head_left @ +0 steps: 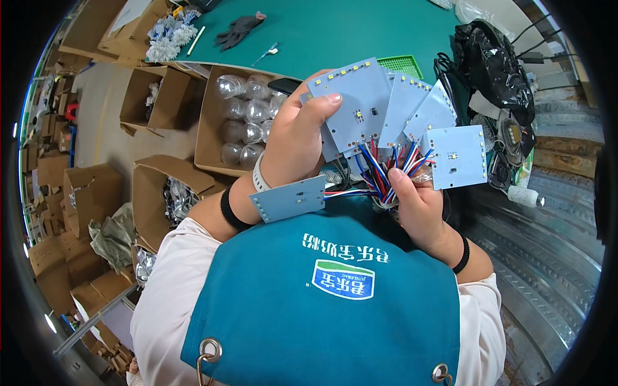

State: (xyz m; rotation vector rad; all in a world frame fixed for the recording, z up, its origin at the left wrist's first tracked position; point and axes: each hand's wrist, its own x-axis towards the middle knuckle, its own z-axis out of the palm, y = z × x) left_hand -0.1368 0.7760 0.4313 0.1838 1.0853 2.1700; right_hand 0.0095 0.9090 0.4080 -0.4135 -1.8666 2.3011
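By the green tabletop (335, 35), circuit boards (355, 98) fan outward from wires (381, 175).

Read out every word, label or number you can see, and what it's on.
Apron: white lettering, upside down; wording not copied.
Blue, green and white badge on it: upside-down lettering; wording not copied.
Beside that: a tiny mark, too small to read.
Boards: any markings too small to read.
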